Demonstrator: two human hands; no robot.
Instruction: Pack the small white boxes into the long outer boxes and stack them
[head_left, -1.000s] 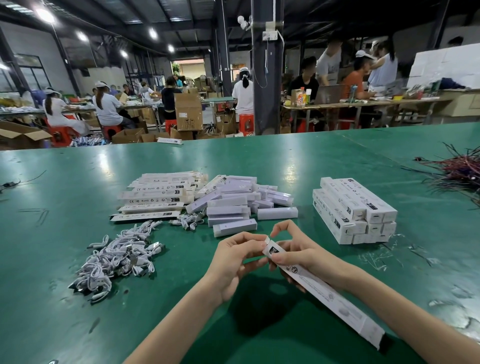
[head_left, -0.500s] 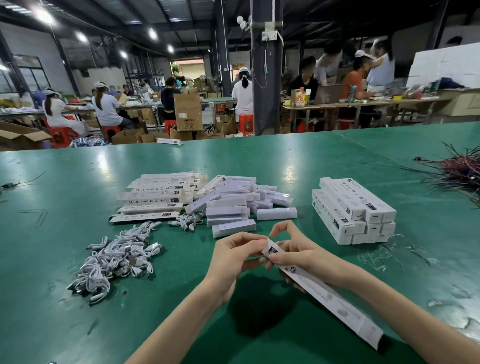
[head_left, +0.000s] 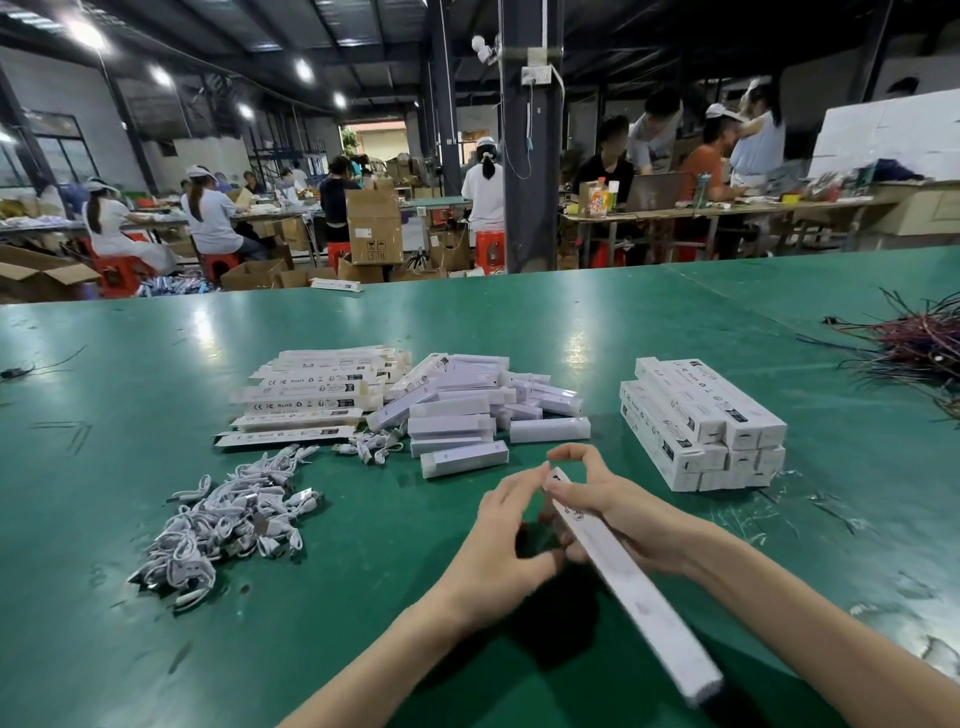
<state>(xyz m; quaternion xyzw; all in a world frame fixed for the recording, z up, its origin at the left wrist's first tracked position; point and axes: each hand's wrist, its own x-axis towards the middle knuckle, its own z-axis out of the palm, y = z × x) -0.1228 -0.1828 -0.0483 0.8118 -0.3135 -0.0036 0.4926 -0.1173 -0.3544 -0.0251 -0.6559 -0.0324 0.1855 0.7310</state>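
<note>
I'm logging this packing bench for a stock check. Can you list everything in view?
table: one, green, fills the foreground
flat boxes: a pile, white with print, left of centre
small boxes: a loose heap, white, centre
cables: a heap, white, near left; a few more by the small boxes
stack: several long boxes, white, right of centre
wires: one tangle, red and dark, right edge
long box: one, white, held above the table
cartons: several, brown, beyond the table
stools: several, red, beyond the table
pillar: one, dark, behind
workers: several, mostly white tops, at benches behind
left hand: at the long box's far end
right hand: grips the long box
</note>
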